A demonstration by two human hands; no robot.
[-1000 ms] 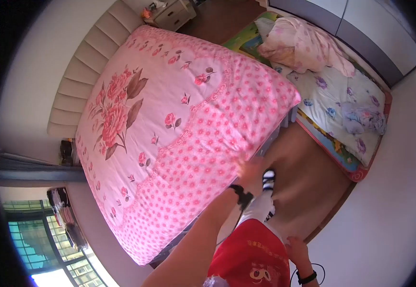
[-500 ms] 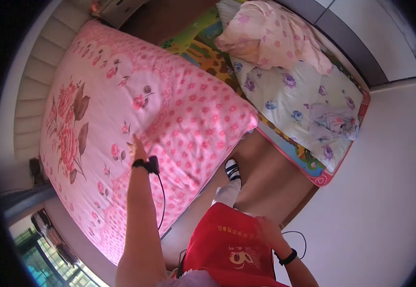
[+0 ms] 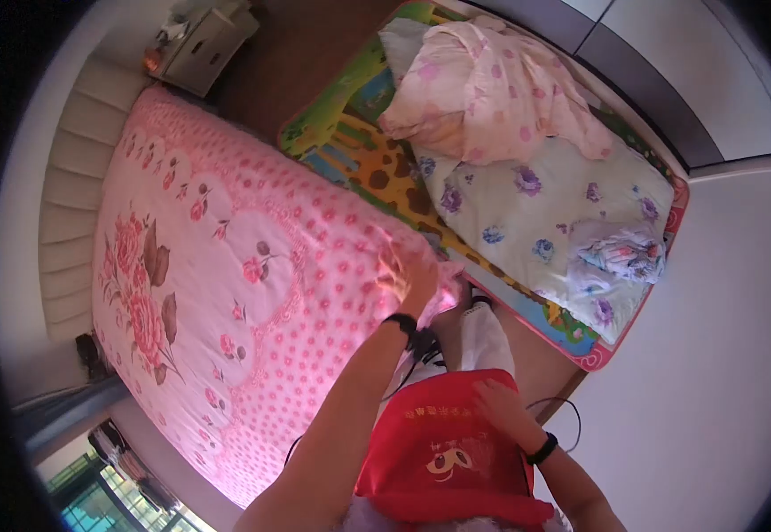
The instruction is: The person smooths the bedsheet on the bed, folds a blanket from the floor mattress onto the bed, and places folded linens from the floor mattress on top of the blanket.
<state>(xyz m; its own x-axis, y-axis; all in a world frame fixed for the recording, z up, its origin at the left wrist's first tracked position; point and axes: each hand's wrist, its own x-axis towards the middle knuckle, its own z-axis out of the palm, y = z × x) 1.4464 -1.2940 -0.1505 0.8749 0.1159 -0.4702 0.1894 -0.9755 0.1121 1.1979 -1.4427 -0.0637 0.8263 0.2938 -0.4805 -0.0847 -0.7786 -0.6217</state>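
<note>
My left hand (image 3: 409,279) is at the foot corner of the bed, its fingers spread over the small-flowered border of a pink bedspread (image 3: 266,293) printed with roses. Nothing shows between those fingers, though some of the hand is blurred. A black band with a dark cabled device sits on that wrist. My right hand (image 3: 505,412) lies against the front of the red apron (image 3: 443,430) I wear, fingers stretched out and holding nothing visible. A black band circles this wrist too, and a thin cable loops beside it.
A colourful play mat (image 3: 350,146) lies on the brown floor beyond the bed. On it are a white flowered quilt (image 3: 510,199), a crumpled pink dotted blanket (image 3: 501,89) and a folded cloth bundle (image 3: 621,253). A pale nightstand (image 3: 204,53) stands by the padded headboard (image 3: 84,204).
My left hand has moved right across the bedspread to the bed's corner. My body has shifted closer to that corner. My right hand stays at the apron.
</note>
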